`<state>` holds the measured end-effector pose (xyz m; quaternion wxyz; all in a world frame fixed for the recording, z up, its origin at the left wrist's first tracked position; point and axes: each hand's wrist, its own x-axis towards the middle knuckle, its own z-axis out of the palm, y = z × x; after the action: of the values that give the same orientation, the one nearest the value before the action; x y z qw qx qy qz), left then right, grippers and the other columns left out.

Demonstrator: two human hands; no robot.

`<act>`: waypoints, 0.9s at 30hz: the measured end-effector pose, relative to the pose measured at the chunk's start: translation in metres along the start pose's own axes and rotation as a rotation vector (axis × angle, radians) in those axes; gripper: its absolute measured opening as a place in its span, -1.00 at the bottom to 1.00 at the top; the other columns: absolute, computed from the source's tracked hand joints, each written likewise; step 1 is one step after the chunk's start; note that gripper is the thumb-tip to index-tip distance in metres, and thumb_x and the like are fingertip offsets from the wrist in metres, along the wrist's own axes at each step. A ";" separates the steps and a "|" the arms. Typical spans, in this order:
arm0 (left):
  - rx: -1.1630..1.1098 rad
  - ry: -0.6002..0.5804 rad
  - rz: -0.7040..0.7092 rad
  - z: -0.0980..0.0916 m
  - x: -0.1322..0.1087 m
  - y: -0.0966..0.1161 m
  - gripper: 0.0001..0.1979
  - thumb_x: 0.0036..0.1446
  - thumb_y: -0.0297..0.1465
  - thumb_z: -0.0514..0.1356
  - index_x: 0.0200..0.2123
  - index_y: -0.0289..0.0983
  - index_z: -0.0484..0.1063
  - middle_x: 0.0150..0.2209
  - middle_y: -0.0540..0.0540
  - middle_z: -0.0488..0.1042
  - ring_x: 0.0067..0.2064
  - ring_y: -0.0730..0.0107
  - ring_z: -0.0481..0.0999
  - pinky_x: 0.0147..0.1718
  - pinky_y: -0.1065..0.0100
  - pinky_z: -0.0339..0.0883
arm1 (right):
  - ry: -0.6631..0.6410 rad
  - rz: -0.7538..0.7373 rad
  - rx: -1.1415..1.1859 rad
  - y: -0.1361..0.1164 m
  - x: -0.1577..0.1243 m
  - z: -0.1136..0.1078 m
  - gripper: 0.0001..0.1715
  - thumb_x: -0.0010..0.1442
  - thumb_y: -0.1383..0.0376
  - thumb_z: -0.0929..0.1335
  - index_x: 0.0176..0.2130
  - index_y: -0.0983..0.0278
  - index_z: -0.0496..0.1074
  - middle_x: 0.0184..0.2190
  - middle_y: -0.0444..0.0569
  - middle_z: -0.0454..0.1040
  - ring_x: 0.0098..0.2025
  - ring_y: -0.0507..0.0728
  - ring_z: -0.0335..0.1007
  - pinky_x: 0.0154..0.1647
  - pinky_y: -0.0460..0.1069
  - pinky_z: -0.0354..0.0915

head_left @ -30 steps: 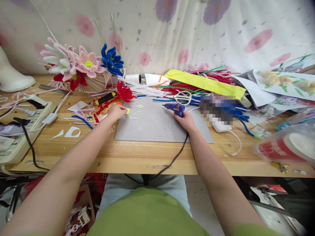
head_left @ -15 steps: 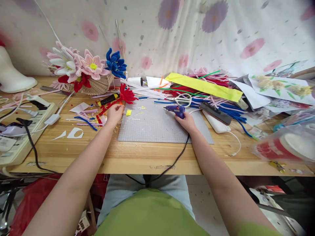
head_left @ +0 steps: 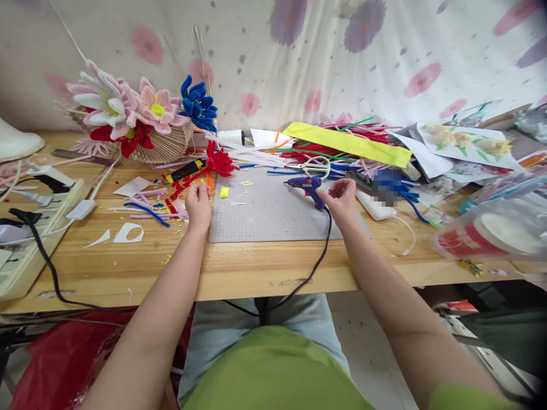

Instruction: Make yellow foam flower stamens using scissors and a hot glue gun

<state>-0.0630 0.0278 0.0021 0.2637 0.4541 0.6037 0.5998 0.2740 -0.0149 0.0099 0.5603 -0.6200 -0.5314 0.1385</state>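
Note:
A blue glue gun (head_left: 314, 192) lies on the grey cutting mat (head_left: 256, 225), its nozzle toward the left and its black cord running down over the table edge. Just right of its handle is my right hand (head_left: 344, 202), fingers apart and off the grip, the thumb close to the handle. My left hand (head_left: 199, 205) is closed at the mat's left edge, fingertips pinched; what they hold, if anything, is hidden. Right behind those fingertips sits a red fuzzy-wire flower (head_left: 220, 160) with an orange strip (head_left: 209, 183) below it. A small yellow piece (head_left: 224, 192) rests on the mat nearby.
Scissors (head_left: 315, 167) and a yellow sheet (head_left: 348, 142) lie with many coloured pipe cleaners behind the mat. Finished flowers (head_left: 158, 108) stand back left, above a power strip (head_left: 55, 228). A bagged cup (head_left: 482, 236) stands at right. Scraps litter the left side.
My right hand has let go of the glue gun and moved a little to the right, its fingers opening. My left hand has stayed near the red flower. The view has shifted slightly.

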 end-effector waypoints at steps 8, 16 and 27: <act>-0.089 -0.158 -0.045 0.003 -0.010 0.010 -0.90 0.11 -0.41 0.05 -0.38 -0.29 0.33 -0.42 -0.04 0.45 -0.42 0.53 0.44 -0.32 0.45 0.37 | -0.413 -0.038 0.001 -0.030 -0.038 0.067 -0.72 0.00 0.21 0.35 -0.32 0.19 0.16 -0.45 -0.15 0.37 -0.42 0.05 0.31 -0.31 0.00 0.23; -0.101 -0.166 -0.058 -0.004 -0.002 -0.006 -0.90 -0.04 -0.49 0.11 -0.37 -0.29 0.35 -0.42 -0.02 0.45 -0.39 0.50 0.46 -0.30 0.40 0.39 | -0.587 0.034 0.108 -0.036 -0.015 0.148 -0.77 -0.01 0.32 0.30 -0.28 0.20 0.20 -0.42 -0.16 0.42 -0.37 0.03 0.35 -0.22 0.01 0.26; 0.192 -0.235 0.067 -0.003 -0.010 -0.001 -0.83 0.01 -0.25 0.17 -0.44 -0.24 0.41 -0.46 0.00 0.47 -0.38 0.43 0.44 -0.32 0.41 0.30 | -0.648 -0.097 0.086 -0.036 -0.023 0.148 -0.75 -0.03 0.35 0.30 -0.26 0.22 0.26 -0.41 -0.17 0.40 -0.41 0.00 0.29 -0.28 -0.04 0.23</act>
<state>-0.0613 0.0180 -0.0004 0.2679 0.5641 0.6077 0.4907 0.1330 0.0402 -0.0193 0.3936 -0.4935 -0.7047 0.3240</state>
